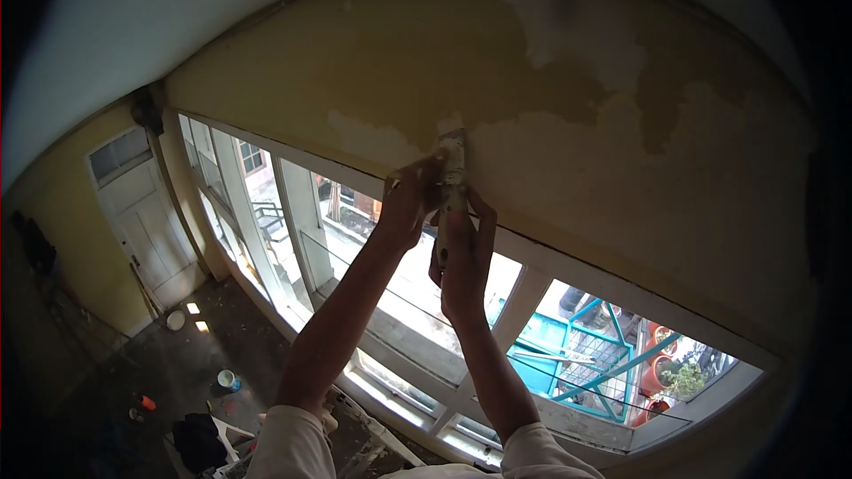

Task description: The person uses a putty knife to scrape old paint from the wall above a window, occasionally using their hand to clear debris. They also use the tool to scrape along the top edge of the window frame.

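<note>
Right hand [463, 253] closed round the scraper's handle [450, 204], left hand [413, 200] beside it, blade [453, 139] against the wall [515, 160] above.

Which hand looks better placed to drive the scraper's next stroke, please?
Right, I would say: the right hand wraps the handle of the scraper, behind the blade. The left hand sits farther up, its fingers beside the blade, so it seems better suited to steadying.

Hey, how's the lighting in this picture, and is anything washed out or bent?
Head view: bright daylight through the windows, partly washed out; the wall above, left hand and right hand much dimmer; wide-angle distortion bows the ceiling edge, and the picture's corners fall to black.
</note>
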Tool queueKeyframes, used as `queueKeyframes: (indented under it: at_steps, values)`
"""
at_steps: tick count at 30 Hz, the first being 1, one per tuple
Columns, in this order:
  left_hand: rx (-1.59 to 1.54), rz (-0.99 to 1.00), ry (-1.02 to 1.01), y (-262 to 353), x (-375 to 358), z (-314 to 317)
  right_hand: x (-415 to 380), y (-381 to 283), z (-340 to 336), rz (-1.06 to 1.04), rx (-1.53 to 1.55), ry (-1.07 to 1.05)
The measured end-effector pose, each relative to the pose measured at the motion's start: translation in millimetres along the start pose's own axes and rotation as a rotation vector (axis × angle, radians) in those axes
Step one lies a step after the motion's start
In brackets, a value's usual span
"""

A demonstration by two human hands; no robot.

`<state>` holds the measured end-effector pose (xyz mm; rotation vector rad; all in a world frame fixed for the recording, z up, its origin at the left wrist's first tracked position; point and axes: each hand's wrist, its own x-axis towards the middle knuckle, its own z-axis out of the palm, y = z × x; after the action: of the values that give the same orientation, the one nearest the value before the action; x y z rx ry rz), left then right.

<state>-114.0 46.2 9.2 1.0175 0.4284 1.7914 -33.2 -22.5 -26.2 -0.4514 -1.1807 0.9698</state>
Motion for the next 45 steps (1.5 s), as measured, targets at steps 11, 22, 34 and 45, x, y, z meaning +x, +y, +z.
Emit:
queueKeyframes:
  at_steps: [11,22,34,45]
  values:
    - [0.062,0.029,-0.049,21,23,-4,27,9,12,-0.095,-0.028,-0.034]
    - [0.187,0.053,-0.091,39,44,-12,36,-13,33,-0.117,-0.021,-0.079]
    - [0.146,0.059,-0.058,60,51,1,57,-14,51,-0.102,0.068,-0.056]
    - [0.141,0.065,-0.116,66,77,-12,73,-6,60,-0.159,-0.010,-0.067]
